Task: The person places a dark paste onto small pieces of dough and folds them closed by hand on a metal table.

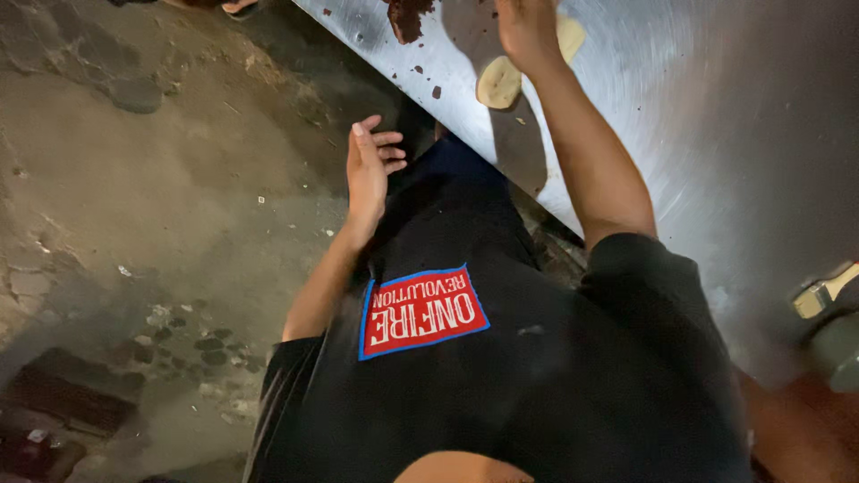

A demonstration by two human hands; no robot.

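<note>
Down at the top of the view, the right hand (523, 31) is reaching out over a large round steel griddle (716, 134), its arm stretching up from the black shirt (537, 385) toward twelve o'clock. It is resting on or just above a pale flat dough round (499, 82), which is lying on the metal just at seven o'clock of the hand; a second pale round (570, 36) is peeking out at three o'clock of the wrist. The fingers are running out past the upper edge, so I cannot tell whether they are spread or closed. A dark brown heap (409, 16) is sitting on the steel at nine o'clock of that hand, with crumbs scattered below it. The left hand (369, 170) is hanging free over the rough concrete floor (152, 206), off the griddle's rim, palm open, fingers slightly apart and holding nothing. A metal tool with a pale handle (823, 293) is lying at four o'clock of the griddle.
</note>
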